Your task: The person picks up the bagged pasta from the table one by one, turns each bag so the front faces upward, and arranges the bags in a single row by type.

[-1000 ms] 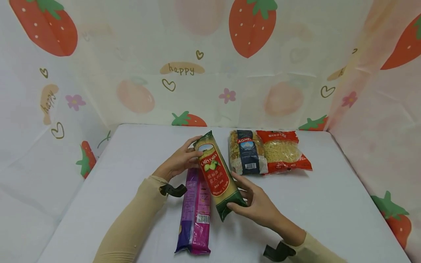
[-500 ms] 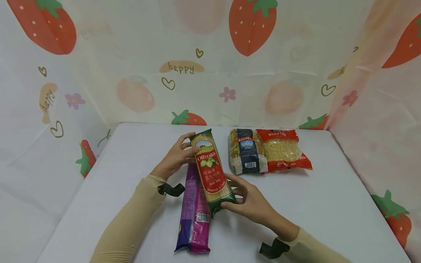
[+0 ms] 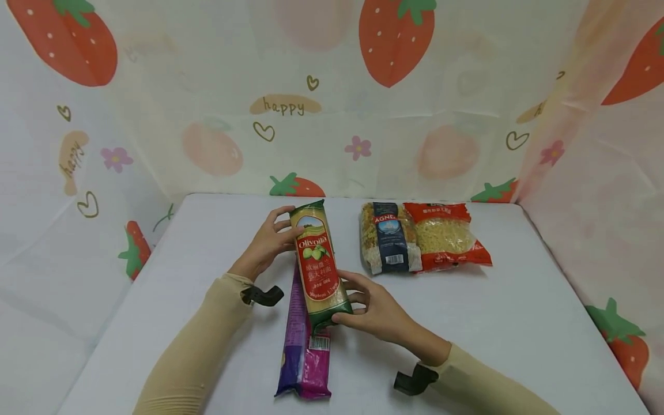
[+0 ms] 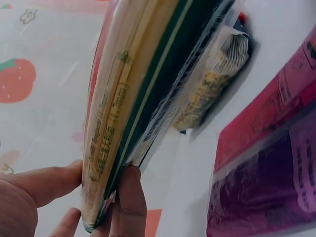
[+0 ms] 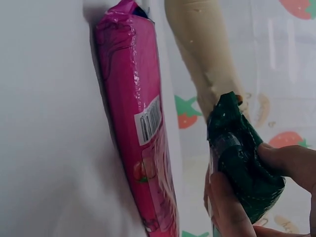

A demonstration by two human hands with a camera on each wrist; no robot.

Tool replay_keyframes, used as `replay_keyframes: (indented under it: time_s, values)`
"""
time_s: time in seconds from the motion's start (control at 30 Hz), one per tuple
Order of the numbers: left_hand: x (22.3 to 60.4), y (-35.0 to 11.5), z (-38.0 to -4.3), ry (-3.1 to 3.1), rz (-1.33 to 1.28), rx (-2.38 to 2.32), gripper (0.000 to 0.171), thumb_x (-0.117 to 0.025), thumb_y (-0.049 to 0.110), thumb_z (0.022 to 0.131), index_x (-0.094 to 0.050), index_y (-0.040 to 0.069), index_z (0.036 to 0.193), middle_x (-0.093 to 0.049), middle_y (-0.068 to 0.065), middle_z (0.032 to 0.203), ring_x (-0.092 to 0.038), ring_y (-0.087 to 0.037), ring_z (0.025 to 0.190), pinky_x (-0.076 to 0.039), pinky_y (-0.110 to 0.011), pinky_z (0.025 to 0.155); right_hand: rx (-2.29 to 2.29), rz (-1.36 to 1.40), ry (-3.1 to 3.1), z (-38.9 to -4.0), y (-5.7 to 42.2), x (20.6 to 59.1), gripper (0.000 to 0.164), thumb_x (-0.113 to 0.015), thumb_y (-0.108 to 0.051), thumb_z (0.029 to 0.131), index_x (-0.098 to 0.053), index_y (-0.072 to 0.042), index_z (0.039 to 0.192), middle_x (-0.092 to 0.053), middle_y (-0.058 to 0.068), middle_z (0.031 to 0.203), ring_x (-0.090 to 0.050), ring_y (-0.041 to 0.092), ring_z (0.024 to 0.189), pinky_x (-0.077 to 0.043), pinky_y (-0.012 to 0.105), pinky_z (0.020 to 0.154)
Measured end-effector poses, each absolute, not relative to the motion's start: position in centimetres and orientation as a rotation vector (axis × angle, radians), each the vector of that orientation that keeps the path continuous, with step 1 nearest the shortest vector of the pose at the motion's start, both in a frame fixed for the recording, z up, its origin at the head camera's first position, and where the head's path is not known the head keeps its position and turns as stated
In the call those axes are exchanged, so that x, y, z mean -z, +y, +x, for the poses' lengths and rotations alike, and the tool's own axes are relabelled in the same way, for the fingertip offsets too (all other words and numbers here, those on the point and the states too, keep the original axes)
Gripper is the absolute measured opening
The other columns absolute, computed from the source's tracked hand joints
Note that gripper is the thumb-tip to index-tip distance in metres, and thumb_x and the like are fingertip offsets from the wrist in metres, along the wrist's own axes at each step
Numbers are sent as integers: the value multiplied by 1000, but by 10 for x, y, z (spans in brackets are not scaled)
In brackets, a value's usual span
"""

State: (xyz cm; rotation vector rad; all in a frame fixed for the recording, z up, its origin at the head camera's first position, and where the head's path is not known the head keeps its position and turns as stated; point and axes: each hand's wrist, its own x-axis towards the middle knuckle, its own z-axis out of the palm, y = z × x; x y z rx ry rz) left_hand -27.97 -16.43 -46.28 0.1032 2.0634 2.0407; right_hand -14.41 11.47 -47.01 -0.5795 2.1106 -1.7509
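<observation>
The left hand (image 3: 267, 244) and right hand (image 3: 380, 310) pinch opposite ends of the "Olivoila" packet (image 3: 319, 266) above a purple packet (image 3: 314, 372); the "AGNE…" bag (image 3: 390, 242) lies near the bench's (image 3: 519, 328) far edge.

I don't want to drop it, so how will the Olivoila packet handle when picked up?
The Olivoila packet is probably fairly stiff lengthwise, as it looks straight between the left hand and right hand. Its green end may give when squeezed; the right wrist view shows it creased. The wrapper might be slightly slippery, judging by its sheen.

Strawberry-print backdrop (image 3: 394, 118) (pale), white table (image 3: 482, 323).
</observation>
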Motion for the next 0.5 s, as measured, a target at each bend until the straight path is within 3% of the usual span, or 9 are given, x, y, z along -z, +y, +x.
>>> replay_keyframes:
  time_s: [0.23,0.5]
  values:
    - [464,-171,-285,2095,97,-2023,66,-67,15,108,-35,8,165,-40,-31,162,-64,-31,118,-59,-29,87,1727,-546,2162,-150,102,465,84,-89,-14,92,-44,-10,163,-61,18,145,-70,31,122,-62,37,95]
    - [465,-183,-291,2128,93,-1955,69,-68,17,108,-34,8,167,-35,-30,166,-55,-39,136,-56,-31,95,1707,-543,2168,-161,84,468,81,-87,-14,93,-45,-8,163,-60,16,147,-69,32,125,-61,40,99]
